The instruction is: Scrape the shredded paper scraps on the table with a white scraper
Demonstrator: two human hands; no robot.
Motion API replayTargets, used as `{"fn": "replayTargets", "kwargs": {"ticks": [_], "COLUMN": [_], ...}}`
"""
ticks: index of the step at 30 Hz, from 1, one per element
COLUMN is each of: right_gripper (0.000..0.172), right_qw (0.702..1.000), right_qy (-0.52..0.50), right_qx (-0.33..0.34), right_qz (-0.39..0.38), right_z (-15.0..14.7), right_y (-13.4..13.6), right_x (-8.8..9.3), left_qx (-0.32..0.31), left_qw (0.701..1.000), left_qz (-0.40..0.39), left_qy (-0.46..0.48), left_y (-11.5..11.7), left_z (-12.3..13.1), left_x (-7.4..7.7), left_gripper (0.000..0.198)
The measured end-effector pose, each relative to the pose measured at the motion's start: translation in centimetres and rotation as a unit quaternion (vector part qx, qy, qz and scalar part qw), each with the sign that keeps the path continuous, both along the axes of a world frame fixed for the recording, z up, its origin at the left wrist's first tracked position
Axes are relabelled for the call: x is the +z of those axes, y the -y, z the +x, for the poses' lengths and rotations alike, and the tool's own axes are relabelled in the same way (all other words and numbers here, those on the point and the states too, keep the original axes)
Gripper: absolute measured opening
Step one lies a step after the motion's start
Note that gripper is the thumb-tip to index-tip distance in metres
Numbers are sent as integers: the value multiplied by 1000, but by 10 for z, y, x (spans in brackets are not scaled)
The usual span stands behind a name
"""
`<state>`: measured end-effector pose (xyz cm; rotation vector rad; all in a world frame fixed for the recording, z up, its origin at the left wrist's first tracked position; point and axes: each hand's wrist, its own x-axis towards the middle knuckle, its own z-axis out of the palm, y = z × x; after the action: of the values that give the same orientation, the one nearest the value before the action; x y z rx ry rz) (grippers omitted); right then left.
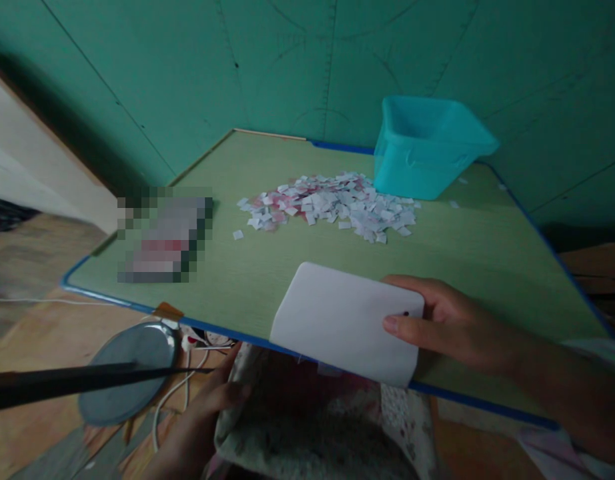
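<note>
White board (345, 320) occupies right grip (447, 323); wall markings (329, 70) illegible.

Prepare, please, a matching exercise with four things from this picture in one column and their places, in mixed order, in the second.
1. White panel
2. Paper pieces
3. Turquoise bin
4. Patterned cloth

A. In a loose heap on the table
B. Below the table's near edge
C. In the grip of the right hand
D. Standing at the table's far right

Pairs: 1-C, 2-A, 3-D, 4-B
</note>
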<state>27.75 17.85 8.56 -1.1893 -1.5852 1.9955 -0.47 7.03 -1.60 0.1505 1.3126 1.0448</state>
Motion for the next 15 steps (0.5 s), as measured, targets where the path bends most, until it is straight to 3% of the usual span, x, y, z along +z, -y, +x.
{"fn": "replayTargets", "kwargs": {"ticks": [8,15], "right_gripper": [28,18], "right_qw": [1000,991], "right_qy": [23,29], "right_qx": [6,-118], "right_qz": [0,63], "right_z": [0,-3], "right_y": [2,-5], "right_x": [5,2], "left_qx": [-44,-51], "left_qw": [997,996], "left_qz": [34,37], "left_qy": [48,67], "left_y": [8,6], "left_z": [15,9], "left_x": [18,12], "left_gripper": [77,81]}}
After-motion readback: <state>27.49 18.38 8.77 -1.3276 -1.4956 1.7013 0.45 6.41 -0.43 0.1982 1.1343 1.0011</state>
